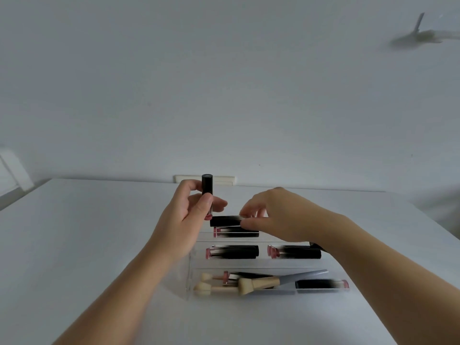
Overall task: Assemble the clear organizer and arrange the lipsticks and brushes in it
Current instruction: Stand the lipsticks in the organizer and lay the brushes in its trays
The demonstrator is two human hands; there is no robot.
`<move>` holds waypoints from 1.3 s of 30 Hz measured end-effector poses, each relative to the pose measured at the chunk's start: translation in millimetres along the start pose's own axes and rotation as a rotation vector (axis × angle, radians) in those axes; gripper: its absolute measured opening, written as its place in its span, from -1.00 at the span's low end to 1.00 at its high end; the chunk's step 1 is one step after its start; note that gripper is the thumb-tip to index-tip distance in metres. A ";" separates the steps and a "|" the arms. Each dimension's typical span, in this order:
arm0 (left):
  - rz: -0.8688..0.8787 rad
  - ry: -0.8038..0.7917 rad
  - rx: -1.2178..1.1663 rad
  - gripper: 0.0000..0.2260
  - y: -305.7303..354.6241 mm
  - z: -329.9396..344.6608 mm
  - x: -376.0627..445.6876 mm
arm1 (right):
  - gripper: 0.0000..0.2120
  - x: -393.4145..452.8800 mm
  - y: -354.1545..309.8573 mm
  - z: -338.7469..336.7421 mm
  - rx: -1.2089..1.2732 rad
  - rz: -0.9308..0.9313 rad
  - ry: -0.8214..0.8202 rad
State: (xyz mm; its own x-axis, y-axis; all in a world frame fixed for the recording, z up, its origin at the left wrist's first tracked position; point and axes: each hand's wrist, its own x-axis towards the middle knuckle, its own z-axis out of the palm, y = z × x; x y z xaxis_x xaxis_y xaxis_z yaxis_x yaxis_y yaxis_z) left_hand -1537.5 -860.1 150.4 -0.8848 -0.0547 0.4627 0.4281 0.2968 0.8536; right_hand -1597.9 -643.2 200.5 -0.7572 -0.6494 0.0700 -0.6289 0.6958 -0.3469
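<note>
Table (99,245), white and broad, fills the lower half of the view under a plain white wall (224,83). On it sits the clear organizer (191,270), a shallow see-through tray split into rows, its left wall just under the left wrist. In the nearest row lie several brushes (249,285) with pale bristle heads pointing left, their handles crossing one another, and beside them to the right one black lipstick (321,285) lying flat. The middle row holds two groups of lipsticks (234,252), one left and one right, pink ends to the left. The far row holds another lying lipstick (236,232).

The left hand (184,220) holds an upright lipstick (207,192) above the far left corner of the tray; the thumb presses its front and the fingers curl round behind, so the black cap stands clear above the fingertips and the pink base shows below the thumb. The right hand (276,215) hovers over the far row, palm down, pinching the right end of a level lipstick (225,221) between thumb and fingertips; most of its black body sticks out leftward from the fingers, just above the one already lying there and close to the left hand.
</note>
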 end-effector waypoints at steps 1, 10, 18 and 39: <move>-0.006 -0.014 -0.016 -0.92 -0.6 -1.8 0.3 | -0.76 -0.9 0.0 -1.3 0.001 0.002 0.002; -0.043 -0.108 -0.038 -0.89 -2.8 -9.5 -2.1 | -0.88 -11.9 6.9 -21.6 -0.018 0.054 -0.010; -0.030 -0.007 -0.043 -0.86 -3.6 -14.8 1.9 | -0.89 -8.3 -5.0 -31.9 0.255 0.002 0.071; -0.215 0.206 -0.228 -0.73 -7.9 -19.6 10.4 | -0.93 10.5 -46.7 18.8 0.507 0.007 0.227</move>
State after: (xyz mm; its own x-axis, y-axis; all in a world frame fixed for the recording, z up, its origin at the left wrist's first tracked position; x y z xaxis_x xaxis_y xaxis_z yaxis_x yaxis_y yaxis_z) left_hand -1546.5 -881.8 153.2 -0.9133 -0.2899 0.2859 0.2873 0.0388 0.9571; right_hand -1573.2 -688.2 199.9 -0.8151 -0.5243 0.2462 -0.5024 0.4284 -0.7510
